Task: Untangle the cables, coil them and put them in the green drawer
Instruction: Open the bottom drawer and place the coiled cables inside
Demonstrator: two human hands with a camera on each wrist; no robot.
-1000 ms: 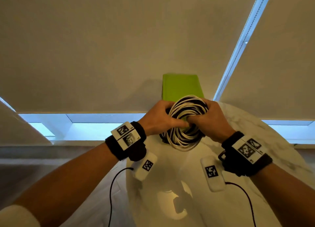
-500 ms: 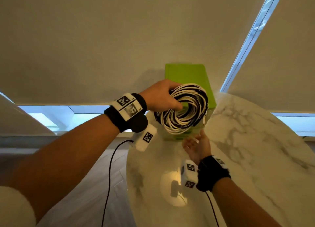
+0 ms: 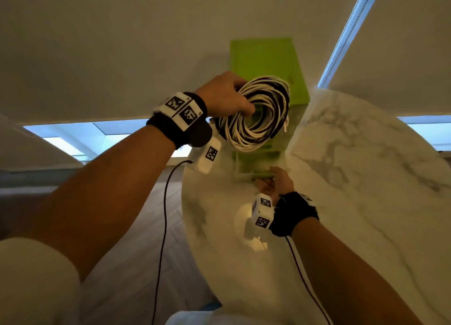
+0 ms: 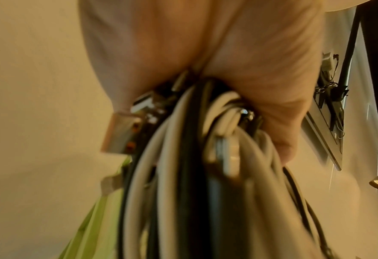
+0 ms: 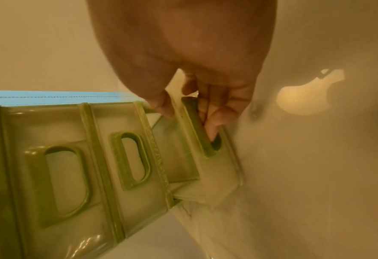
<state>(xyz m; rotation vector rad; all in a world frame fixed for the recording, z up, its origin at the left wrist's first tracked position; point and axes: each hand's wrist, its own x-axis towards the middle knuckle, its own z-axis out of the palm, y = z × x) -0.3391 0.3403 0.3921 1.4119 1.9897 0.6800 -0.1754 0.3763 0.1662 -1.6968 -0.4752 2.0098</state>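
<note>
My left hand [image 3: 229, 97] grips a coil of white and black cables [image 3: 258, 119] and holds it up in front of the green drawer unit [image 3: 263, 58]. The left wrist view shows the bundle [image 4: 183, 184] and its plugs [image 4: 121, 133] packed in my left hand [image 4: 216, 52]. My right hand [image 3: 277, 180] is low at the unit's bottom drawer [image 3: 253, 171]. In the right wrist view its fingers [image 5: 214, 121] are hooked into the handle slot of that drawer [image 5: 205, 168], which stands partly pulled out. The two upper drawers [image 5: 132, 157] are closed.
The unit stands at the far edge of a round white marble table [image 3: 353, 190]; the table's left rim [image 3: 185, 202] drops to a wooden floor. A lamp's glare [image 3: 246, 217] lies on the marble near my right wrist. Pale blinds fill the background.
My right hand let go of the coil and dropped to the bottom drawer's handle; the drawer now sits partly out. My left hand keeps the coil alone and has raised it.
</note>
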